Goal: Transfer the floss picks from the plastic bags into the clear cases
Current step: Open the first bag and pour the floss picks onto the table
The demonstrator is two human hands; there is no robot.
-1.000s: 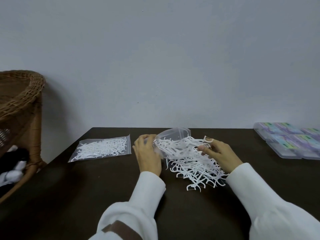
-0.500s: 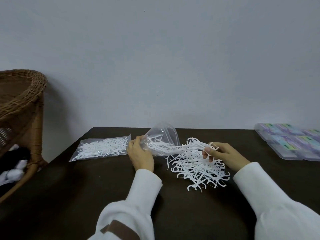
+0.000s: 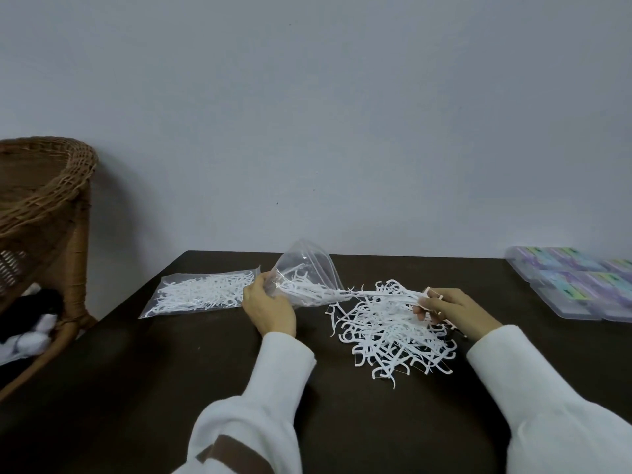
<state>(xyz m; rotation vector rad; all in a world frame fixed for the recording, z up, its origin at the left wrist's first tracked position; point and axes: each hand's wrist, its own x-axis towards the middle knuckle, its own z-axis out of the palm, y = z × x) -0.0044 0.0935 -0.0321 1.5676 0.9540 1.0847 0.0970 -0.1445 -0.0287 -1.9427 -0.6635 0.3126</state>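
Note:
My left hand [image 3: 270, 307] grips a clear plastic bag [image 3: 307, 270] by its closed end, lifted off the dark table, mouth pointing right. A few white floss picks remain inside. My right hand [image 3: 451, 311] is shut on a bundle of picks stretching out of the bag's mouth. Below it lies a loose pile of white floss picks [image 3: 393, 336] on the table. A second bag full of floss picks [image 3: 201, 292] lies flat to the left. Several clear cases [image 3: 578, 285] with coloured labels sit at the right edge.
The dark brown table [image 3: 171, 388] runs up to a plain grey wall. A wicker chair [image 3: 44, 213] with black and white cloth under it stands off the table's left side. My white sleeves cover the near table.
My left hand has pulled the bag leftward and upward while my right hand has drawn picks out to the right. The pile on the table has spread further.

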